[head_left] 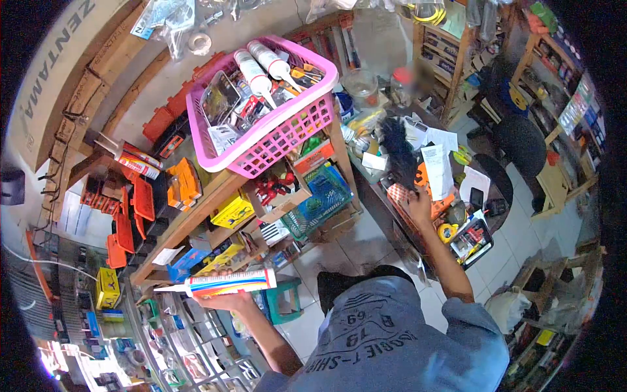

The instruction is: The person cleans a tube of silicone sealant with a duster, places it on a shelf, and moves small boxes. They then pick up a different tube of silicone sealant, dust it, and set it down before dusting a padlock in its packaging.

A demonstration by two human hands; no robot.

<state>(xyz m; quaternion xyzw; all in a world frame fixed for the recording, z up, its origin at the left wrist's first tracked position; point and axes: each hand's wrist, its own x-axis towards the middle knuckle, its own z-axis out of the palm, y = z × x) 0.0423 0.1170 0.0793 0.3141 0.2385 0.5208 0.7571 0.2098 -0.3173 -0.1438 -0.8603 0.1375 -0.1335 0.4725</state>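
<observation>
Head camera, looking steeply down over a crowded hardware shop. At lower left I see the left hand (228,302) with its grip closed around a white sealant tube (228,283), held level in the air with the nozzle pointing left. The tube touches nothing but the hand and hangs in front of the wooden shelf (196,219). Further off, on top of that shelf, a pink basket (281,140) holds two similar tubes (255,75) lying among packets. As I judge it, one tube is in hand and set down nowhere, while the other two lie in the basket. To the right, the right hand (418,206) reaches out to the cluttered table (377,196) and rests on an orange item near some papers (436,171) and a yellow tape measure (448,232). I cannot tell whether its grip is closed or apart.
</observation>
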